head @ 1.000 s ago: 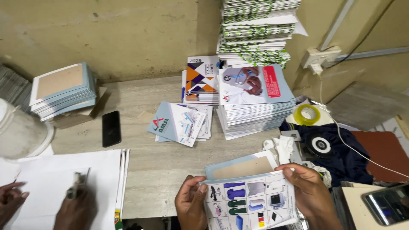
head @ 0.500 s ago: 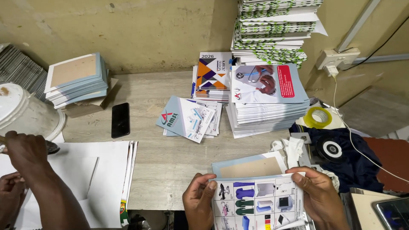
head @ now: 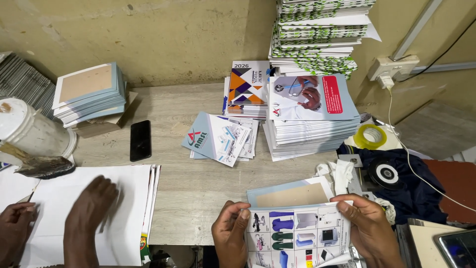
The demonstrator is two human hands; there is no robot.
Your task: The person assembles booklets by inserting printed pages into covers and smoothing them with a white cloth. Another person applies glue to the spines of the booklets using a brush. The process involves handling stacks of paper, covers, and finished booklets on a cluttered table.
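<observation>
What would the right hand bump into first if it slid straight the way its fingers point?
The right hand points left across the printed sheet, so it would probably meet the left hand holding the sheet's other edge.

Both hands, left hand [head: 231, 233] and right hand [head: 369, 229], grip a printed sheet [head: 296, 233] over the wooden table [head: 198, 183].
</observation>
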